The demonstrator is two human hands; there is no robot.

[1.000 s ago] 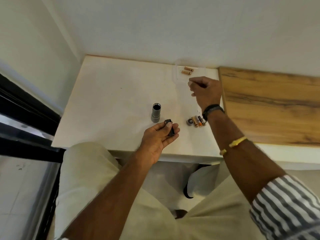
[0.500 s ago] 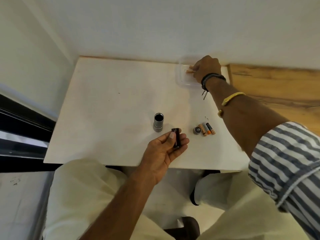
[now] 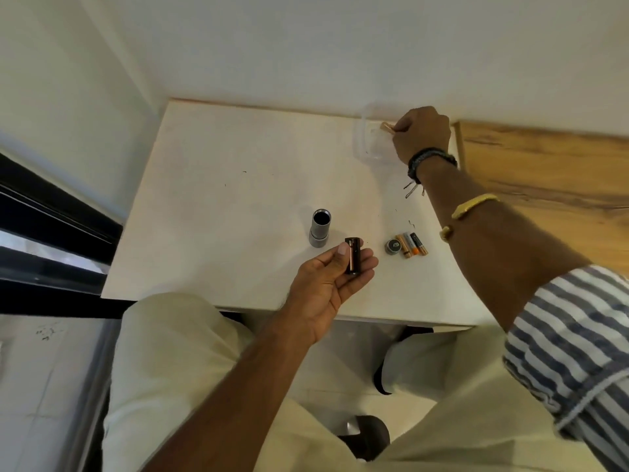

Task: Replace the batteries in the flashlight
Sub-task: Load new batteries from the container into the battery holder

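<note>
A person's left hand (image 3: 326,284) lies palm up over the near edge of the white table (image 3: 211,185), its thumb pinning a black battery holder (image 3: 353,255) across the fingers, apparently kept open-side up so cells can be dropped in; a copper-toned cell seems to sit in one slot already, though the view is too small to be sure. Just left of that hand the grey flashlight body (image 3: 320,228) stands upright, its open dark mouth facing up, presumably parked so it cannot roll and is ready to take the holder back. To the right, the round tail cap (image 3: 393,246) rests touching a row of orange-and-black used batteries (image 3: 413,244), likely set aside as spent. Farther right and at the far edge by the wall, the right hand (image 3: 422,134) is curled closed inside a clear plastic container (image 3: 366,144), pinching a fresh copper-coloured battery (image 3: 387,127) whose tip shows beside the knuckles. By the look of it, reloading is partly done, and the cell must next be carried to the holder with polarity matched
</note>
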